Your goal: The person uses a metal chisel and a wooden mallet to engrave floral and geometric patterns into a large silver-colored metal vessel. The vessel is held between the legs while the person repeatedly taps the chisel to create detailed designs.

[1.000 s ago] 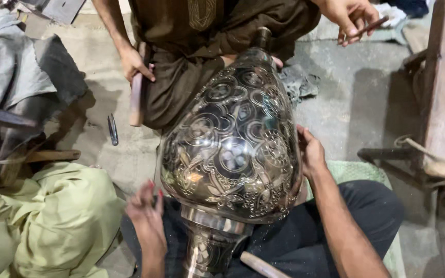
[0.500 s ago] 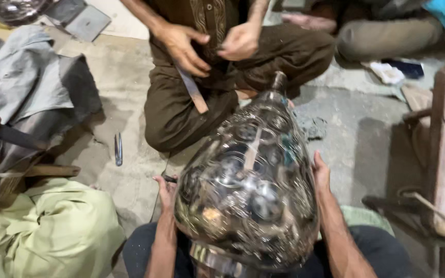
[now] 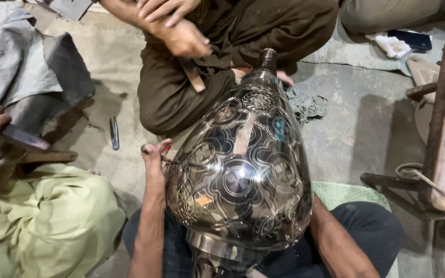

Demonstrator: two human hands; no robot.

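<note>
Large engraved metal vase (image 3: 240, 170) lying tilted across the lap, neck (image 3: 268, 61) pointing away toward a seated co-worker in brown, base near the bottom edge of the view. Left hand (image 3: 154, 160) pressed against the vase's left flank, fingers pinched around a small red-tipped tool (image 3: 165, 151). Right hand hidden behind the vase's right side, forearm (image 3: 336, 239) alone showing; grip impossible to tell. Small metal tool (image 3: 114, 133) lying on the concrete floor (image 3: 366, 118) just left. Co-worker's hands (image 3: 178, 31) clasped above a wooden handle (image 3: 192, 76).
</note>
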